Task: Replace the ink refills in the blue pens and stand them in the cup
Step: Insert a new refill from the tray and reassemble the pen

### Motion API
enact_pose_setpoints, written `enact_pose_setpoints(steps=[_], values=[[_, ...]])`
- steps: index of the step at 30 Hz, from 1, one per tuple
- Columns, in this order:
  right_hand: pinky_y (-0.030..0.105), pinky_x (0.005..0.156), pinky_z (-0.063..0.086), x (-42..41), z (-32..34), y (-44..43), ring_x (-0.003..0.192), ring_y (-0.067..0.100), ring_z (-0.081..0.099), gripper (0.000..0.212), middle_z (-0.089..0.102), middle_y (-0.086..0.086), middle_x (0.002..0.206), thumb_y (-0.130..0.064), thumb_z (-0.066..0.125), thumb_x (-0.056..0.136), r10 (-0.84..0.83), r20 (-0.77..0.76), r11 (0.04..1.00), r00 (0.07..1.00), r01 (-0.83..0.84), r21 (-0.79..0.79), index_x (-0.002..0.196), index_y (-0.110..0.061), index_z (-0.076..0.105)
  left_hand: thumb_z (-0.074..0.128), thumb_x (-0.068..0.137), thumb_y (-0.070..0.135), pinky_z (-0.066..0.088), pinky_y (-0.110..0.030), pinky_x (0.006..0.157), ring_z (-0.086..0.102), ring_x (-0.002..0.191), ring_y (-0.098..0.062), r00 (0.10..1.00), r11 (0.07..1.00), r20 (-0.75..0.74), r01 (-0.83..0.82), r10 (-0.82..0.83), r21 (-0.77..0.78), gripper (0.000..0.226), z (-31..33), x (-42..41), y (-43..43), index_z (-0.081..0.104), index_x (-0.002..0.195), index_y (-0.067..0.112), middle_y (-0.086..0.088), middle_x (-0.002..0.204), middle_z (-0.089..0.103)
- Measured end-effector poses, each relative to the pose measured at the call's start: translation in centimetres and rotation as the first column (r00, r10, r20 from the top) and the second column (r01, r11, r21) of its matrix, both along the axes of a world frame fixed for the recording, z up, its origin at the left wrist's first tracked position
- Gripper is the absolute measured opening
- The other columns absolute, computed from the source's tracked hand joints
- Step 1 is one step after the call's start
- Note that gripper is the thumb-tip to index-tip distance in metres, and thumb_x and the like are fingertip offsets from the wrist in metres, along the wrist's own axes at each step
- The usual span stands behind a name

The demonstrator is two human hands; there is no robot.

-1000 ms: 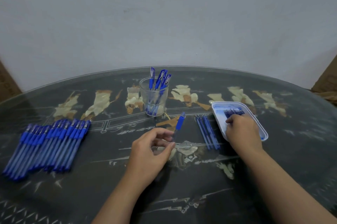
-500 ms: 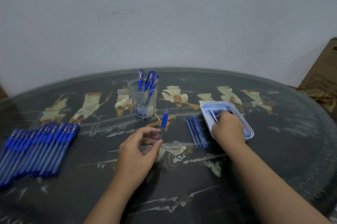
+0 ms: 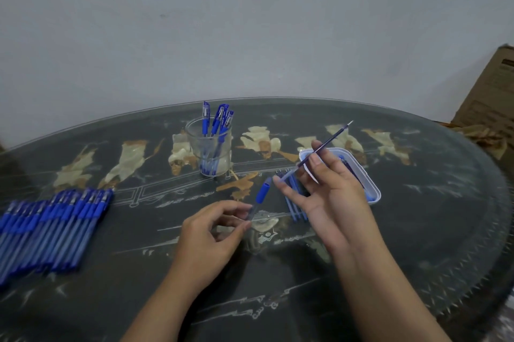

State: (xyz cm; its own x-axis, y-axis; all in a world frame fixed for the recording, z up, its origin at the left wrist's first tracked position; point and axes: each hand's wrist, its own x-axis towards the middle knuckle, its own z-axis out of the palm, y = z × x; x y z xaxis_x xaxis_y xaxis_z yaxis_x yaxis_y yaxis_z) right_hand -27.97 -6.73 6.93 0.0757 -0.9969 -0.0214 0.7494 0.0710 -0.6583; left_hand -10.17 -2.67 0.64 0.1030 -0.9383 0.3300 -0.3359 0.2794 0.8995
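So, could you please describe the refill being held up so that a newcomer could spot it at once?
Find the white tray on the right of the dark table. In front of it the right hand pinches a thin ink refill that slants up and to the right, pale tip in the air. Unlike the refills lying in the tray, it is up off the table.
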Motion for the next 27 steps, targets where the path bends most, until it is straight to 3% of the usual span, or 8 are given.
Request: enact_pose_setpoints(steps=[3,8,20,27], values=[[0.059,0.080,0.055,0.45,0.25,0.21,0.075,0.012,0.058,0.021,0.062,-0.001,0.076,-0.002,0.050,0.095,0.032,0.033,0.999,0.999,-0.031,-0.014,0.104,-0.015,0.064,0.079,0.075,0.001,0.051,-0.015,0.061,0.069,0.078,-0.012,1.000,1.000,0.018,0.008,-0.008,-0.004,0.037,0.03,-0.01,-0.01,0.073,0.090,0.034,0.011,0.090,0.072],[0.053,0.071,0.058,0.75,0.06,0.28,0.074,0.013,0.061,0.020,0.065,-0.001,0.076,0.000,0.050,0.095,0.010,-0.013,0.999,1.000,-0.010,-0.043,0.102,-0.014,0.064,0.078,0.076,0.002,0.051,-0.017,0.059,0.069,0.080,-0.011,0.999,1.000,0.043,0.021,-0.020,-0.015,0.040,0.16,0.05,0.11,0.071,0.092,0.037,0.014,0.090,0.071],[0.049,0.064,0.058,0.74,-0.23,0.10,0.078,0.018,0.056,0.023,0.059,0.004,0.082,0.001,0.051,0.096,-0.028,0.008,0.999,1.000,0.028,0.033,0.106,-0.013,0.065,0.079,0.076,0.002,0.052,-0.016,0.059,0.069,0.080,-0.010,0.996,0.999,0.080,0.031,-0.028,-0.039,0.037,0.20,0.32,0.15,0.073,0.089,0.035,0.013,0.091,0.071],[0.048,0.067,0.058,0.86,-0.07,0.30,0.081,0.017,0.054,0.021,0.058,0.005,0.085,0.000,0.051,0.096,-0.069,-0.108,0.997,0.992,0.065,-0.043,0.108,-0.012,0.063,0.079,0.075,0.001,0.050,-0.014,0.058,0.068,0.080,-0.009,0.997,0.999,0.075,0.030,-0.027,-0.038,0.037,0.28,0.31,0.23,0.072,0.089,0.035,0.013,0.091,0.071]])
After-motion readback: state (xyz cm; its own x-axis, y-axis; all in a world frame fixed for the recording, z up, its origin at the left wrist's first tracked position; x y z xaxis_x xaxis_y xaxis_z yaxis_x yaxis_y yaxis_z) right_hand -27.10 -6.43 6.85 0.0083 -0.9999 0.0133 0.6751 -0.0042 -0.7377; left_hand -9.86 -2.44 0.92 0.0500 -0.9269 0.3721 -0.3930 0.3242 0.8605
